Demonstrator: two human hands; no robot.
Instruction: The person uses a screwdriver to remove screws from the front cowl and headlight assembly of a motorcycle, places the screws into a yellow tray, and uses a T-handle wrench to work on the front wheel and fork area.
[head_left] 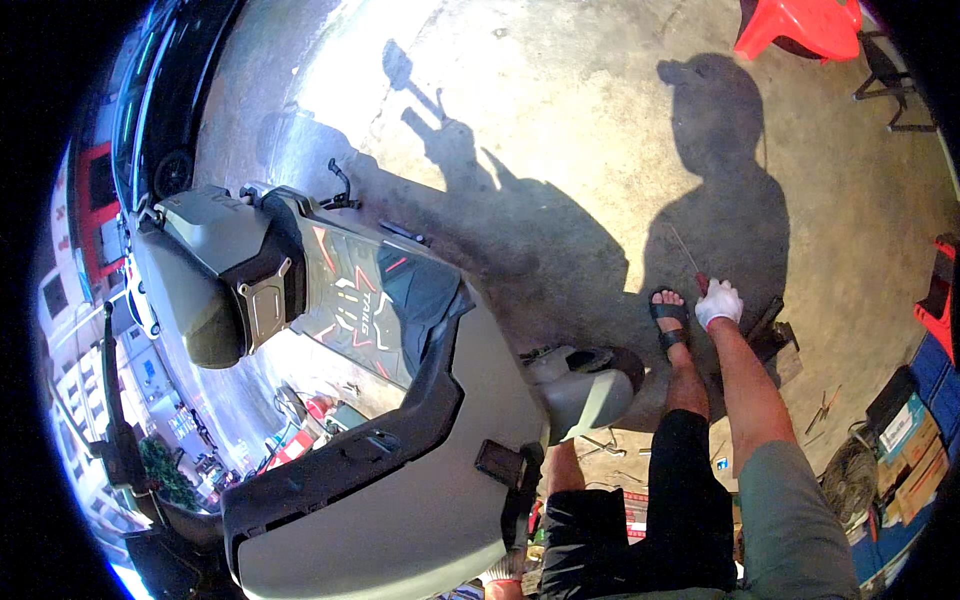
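My right hand (718,303), in a white glove, is closed on a red-handled screwdriver (700,282), its long thin shaft pointing up and left above the concrete floor. My left hand (500,578), also gloved, is at the bottom edge beside the scooter's grey body (370,520); its fingers are mostly hidden. The grey and black scooter fills the left and middle, with a patterned foot deck (345,320) and a grey mudguard (590,400) near my legs. My sandalled foot (668,315) stands left of my right hand.
A red plastic chair (800,25) and a folding stand (890,90) are at top right. A dark car (150,120) is at upper left. Cardboard boxes (915,460), coiled material (845,475) and scattered tools (825,410) lie at lower right. Shadows cross the floor (560,120).
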